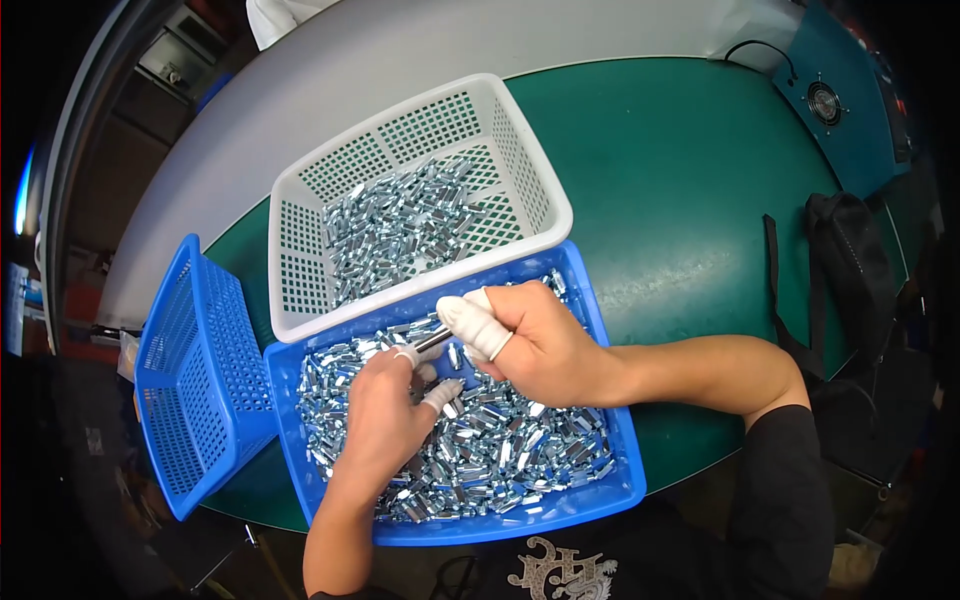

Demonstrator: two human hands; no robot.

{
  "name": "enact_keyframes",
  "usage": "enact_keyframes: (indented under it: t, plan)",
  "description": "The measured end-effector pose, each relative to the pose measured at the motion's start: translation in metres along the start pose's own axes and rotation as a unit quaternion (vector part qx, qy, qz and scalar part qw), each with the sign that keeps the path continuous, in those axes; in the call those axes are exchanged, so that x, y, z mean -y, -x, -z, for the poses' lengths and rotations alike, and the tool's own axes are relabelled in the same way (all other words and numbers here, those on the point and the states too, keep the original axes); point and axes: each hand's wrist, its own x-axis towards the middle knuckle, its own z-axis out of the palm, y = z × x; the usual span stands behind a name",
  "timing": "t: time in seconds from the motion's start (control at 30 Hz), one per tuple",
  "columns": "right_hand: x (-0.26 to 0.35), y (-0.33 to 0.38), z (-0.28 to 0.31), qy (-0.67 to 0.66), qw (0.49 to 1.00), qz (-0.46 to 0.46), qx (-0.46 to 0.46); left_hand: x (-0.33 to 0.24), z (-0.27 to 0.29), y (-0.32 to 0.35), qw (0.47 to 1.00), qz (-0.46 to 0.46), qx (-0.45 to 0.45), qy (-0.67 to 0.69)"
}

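Observation:
My right hand [545, 345], with white finger cots on thumb and finger, is closed round a shiny metal rod [433, 340] that slants down to the left. The rod's lower end meets the fingers of my left hand [390, 405], which also wear white cots. My left fingers are curled inward just above the small parts; what they pinch is mostly hidden. Both hands are over a blue bin [625, 440] filled with small silvery metal fittings [510, 435], six-sided in the body with narrower ends.
Behind the bin, a white perforated basket [555, 200] holds more fittings, its near edge over the bin's far rim. A blue perforated basket [225, 350] leans on its side at left. The green mat [660, 150] carries a black bag [850, 270] and a teal fan-fitted box [835, 95] at right.

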Motion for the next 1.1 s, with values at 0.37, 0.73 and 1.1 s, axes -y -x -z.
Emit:
enact_keyframes:
  t: [0.37,0.73,1.1]
  plan:
    - [-0.004,-0.005,0.000,0.024,0.999,-0.009,0.025,0.004,0.007,0.003,0.999,0.001,0.035,-0.029]
    - [0.004,-0.006,0.001,0.019,0.999,-0.024,0.011,0.005,0.009,0.002,0.999,0.014,0.033,-0.005]
    - [0.001,-0.005,0.001,0.054,0.998,-0.005,0.028,0.001,0.009,0.006,0.925,0.020,-0.084,0.370]
